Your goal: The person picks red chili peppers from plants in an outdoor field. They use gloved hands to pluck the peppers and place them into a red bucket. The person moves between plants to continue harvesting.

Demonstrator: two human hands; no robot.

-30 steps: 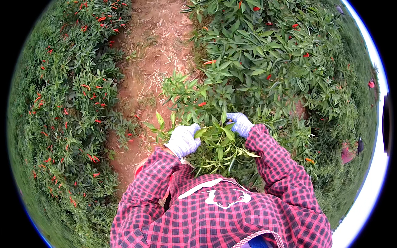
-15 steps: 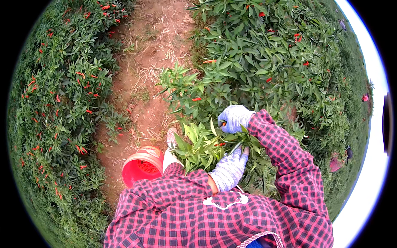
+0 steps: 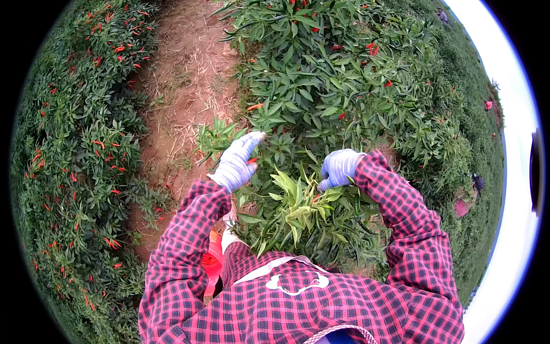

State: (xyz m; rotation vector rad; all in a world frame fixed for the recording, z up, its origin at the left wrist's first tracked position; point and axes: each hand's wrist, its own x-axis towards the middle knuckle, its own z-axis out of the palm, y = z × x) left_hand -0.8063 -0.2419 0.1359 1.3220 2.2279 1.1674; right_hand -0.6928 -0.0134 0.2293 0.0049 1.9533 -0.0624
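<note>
My left hand (image 3: 234,162), in a pale lavender glove, reaches up over the foliage with fingers outstretched, beside a small red chili (image 3: 252,161) on a plant. My right hand (image 3: 338,168), gloved alike, is closed at the top of the light-green pepper branches (image 3: 292,212) in front of me; what it grips is hidden by fingers and leaves. A small red chili (image 3: 317,199) shows among those leaves just below it. A red bucket (image 3: 212,262) with red chilies inside is partly covered by my left sleeve and body.
A straw-strewn dirt path (image 3: 183,80) runs between a left row of red-fruited pepper plants (image 3: 86,149) and a denser right row (image 3: 321,74). My foot in pale footwear (image 3: 229,236) is on the path. Small pink (image 3: 463,207) and dark (image 3: 478,183) shapes sit at the far right.
My left hand has lifted from low among the central leaves to higher and further left, fingers extended. My right hand stays closed, slightly lower and to the right. The bucket is more covered.
</note>
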